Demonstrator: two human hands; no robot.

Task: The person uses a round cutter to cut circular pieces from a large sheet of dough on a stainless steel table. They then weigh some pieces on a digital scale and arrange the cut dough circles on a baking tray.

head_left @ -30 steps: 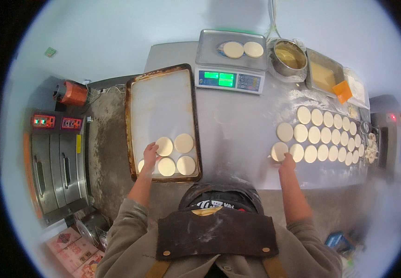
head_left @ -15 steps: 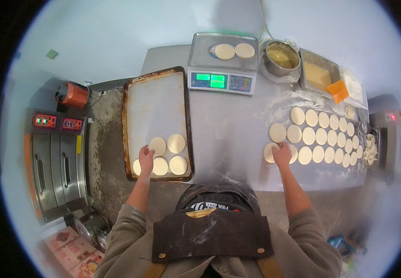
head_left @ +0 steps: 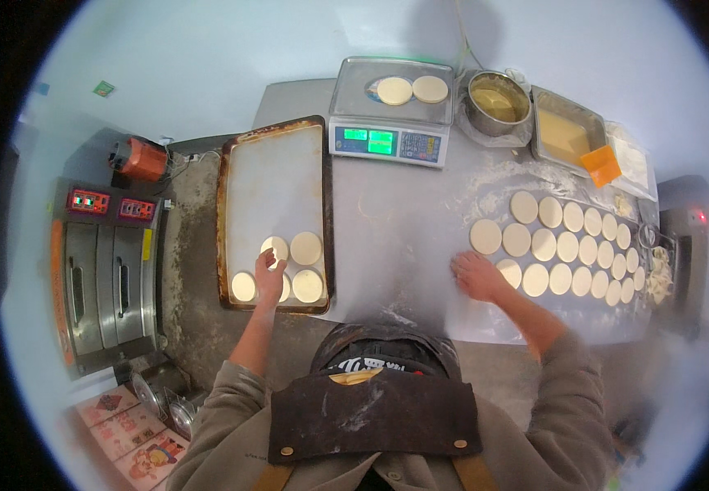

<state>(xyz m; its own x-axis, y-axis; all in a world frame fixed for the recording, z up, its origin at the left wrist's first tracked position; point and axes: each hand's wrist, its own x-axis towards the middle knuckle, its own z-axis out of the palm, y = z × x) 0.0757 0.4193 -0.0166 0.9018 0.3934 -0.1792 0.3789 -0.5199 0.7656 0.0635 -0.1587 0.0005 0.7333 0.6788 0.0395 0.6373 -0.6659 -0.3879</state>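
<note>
On a dark-rimmed baking tray [head_left: 328, 188] at the left lie several flat pale dough rounds [head_left: 305, 248]. My left hand [head_left: 269, 281] reaches over the tray's near part, its fingers closed on the near edge of a dough round [head_left: 273, 245]. Another round beside that wrist is partly covered. At the right, rows of similar dough rounds [head_left: 567, 245] rest on the table. My right hand [head_left: 479, 277] lies palm down at the left end of the nearest row, fingers curled over the end round, which it hides. Just right of it is a partly covered round [head_left: 508, 272].
Behind stands a digital scale [head_left: 389, 146] bearing two rounds. To its right are a metal pot [head_left: 498, 102], a rectangular pan [head_left: 569, 131] of yellowish contents and an orange scraper [head_left: 600, 166]. Dough scraps [head_left: 660, 277] lie at far right; an oven [head_left: 109, 286] stands left.
My left hand has shifted right, from the gap between rounds onto the dough round. My right hand has turned, fingers now pointing left, covering the end round that showed before.
</note>
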